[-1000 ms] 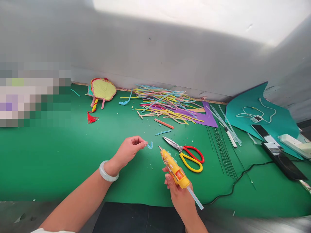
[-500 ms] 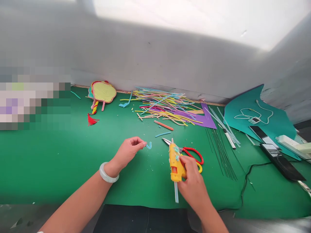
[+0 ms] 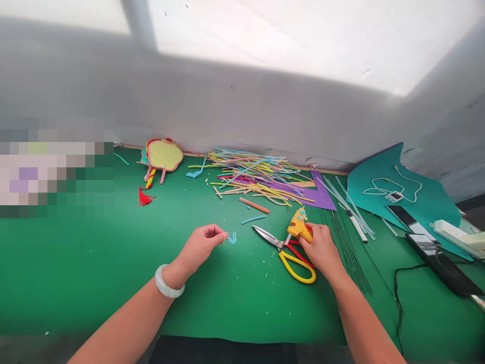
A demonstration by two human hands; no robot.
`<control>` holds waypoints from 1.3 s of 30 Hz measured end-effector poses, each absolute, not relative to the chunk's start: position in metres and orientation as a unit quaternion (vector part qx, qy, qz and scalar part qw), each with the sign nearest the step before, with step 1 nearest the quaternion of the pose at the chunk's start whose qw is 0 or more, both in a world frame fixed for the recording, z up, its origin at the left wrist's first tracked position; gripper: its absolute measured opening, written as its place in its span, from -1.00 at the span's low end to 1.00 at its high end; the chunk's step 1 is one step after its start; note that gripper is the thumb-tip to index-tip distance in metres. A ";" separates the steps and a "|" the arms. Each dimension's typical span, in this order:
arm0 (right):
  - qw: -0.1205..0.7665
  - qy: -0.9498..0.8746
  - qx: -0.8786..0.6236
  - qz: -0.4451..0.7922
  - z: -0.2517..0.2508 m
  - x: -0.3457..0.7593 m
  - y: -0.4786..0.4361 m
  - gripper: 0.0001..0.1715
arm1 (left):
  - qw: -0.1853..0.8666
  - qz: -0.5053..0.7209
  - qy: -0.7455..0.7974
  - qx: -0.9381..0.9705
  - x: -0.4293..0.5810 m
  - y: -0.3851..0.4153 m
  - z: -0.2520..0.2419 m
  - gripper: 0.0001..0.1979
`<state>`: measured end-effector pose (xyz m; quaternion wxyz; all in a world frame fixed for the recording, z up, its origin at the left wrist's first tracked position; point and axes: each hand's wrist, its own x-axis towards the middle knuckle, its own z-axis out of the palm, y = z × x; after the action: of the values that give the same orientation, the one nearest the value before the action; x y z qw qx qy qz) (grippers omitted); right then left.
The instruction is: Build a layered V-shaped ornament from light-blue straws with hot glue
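Note:
Between thumb and fingertips, my left hand (image 3: 202, 247) pinches a small bent blue strip (image 3: 233, 238). My right hand (image 3: 321, 248) is wrapped round the handle of a yellow hot glue gun (image 3: 299, 224), whose nozzle points up and away; bits of blue stuff cling to it. Partly beneath the gun and that hand lie scissors (image 3: 280, 243) with one red and one yellow handle, blades toward the left. A short straight blue strip (image 3: 253, 220) and an orange stick (image 3: 254, 205) rest beyond the scissors.
Many coloured strips (image 3: 253, 172) are heaped at the back over purple sheet (image 3: 324, 197). A yellow fan-shaped craft (image 3: 164, 155) with a red tassel lies back left. Dark wires (image 3: 346, 253), clear glue sticks (image 3: 350, 207), phones (image 3: 435, 258) and a power strip (image 3: 454, 235) are at right.
My right hand has carried the glue gun right and away from me, over the scissors, uncovering their yellow handle. My left hand keeps its pinch on the blue strip.

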<state>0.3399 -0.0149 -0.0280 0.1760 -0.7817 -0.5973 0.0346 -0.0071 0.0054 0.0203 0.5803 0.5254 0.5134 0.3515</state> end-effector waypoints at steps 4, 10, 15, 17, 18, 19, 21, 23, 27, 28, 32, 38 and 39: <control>0.208 -0.623 -0.753 0.042 -0.041 0.352 -0.012 -0.46 | 0.583 0.348 0.511 0.528 -0.007 0.004 0.024 -0.66; 0.196 -0.699 -0.683 0.081 -0.049 0.375 -0.007 -0.53 | 0.581 0.350 0.511 0.529 -0.007 0.004 0.024 -0.65; 0.173 -0.702 -0.685 0.092 -0.050 0.398 0.003 -0.50 | 0.581 0.345 0.514 0.528 -0.007 0.004 0.025 -0.65; 0.167 -0.707 -0.680 0.099 -0.048 0.405 0.010 -0.49 | 0.581 0.344 0.514 0.529 -0.007 0.004 0.025 -0.65; 0.164 -0.713 -0.673 0.108 -0.046 0.408 0.013 -0.48 | 0.582 0.344 0.514 0.529 -0.007 0.004 0.024 -0.65; 0.160 -0.722 -0.663 0.119 -0.044 0.411 0.017 -0.47 | 0.582 0.343 0.513 0.529 -0.008 0.004 0.024 -0.64; 0.149 -0.740 -0.640 0.143 -0.040 0.415 0.025 -0.44 | 0.583 0.343 0.513 0.529 -0.008 0.005 0.023 -0.64; 0.133 -0.753 -0.624 0.160 -0.035 0.419 0.030 -0.43 | 0.582 0.344 0.512 0.530 -0.008 0.005 0.022 -0.64; 0.099 -0.762 -0.622 0.152 -0.024 0.416 0.031 -0.29 | 0.578 0.347 0.511 0.534 -0.008 0.005 0.022 -0.63; 0.099 -0.758 -0.631 0.132 -0.020 0.411 0.029 -0.26 | 0.577 0.347 0.511 0.535 -0.008 0.005 0.021 -0.63; 0.183 -0.741 -0.646 0.018 -0.002 0.361 0.021 -0.52 | 0.574 0.350 0.510 0.537 -0.008 0.006 0.020 -0.65; 0.161 -0.786 -0.592 0.077 0.002 0.266 0.044 -0.75 | 0.573 0.353 0.514 0.532 -0.009 0.007 0.020 -0.65; 0.151 -0.788 -0.591 0.082 0.000 0.258 0.051 -0.76 | 0.573 0.352 0.514 0.532 -0.010 0.007 0.020 -0.65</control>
<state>0.2578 0.0508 -0.0002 0.1514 -0.5910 -0.7881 0.0819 -0.0096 0.0075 0.0199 0.5734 0.5319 0.5141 0.3521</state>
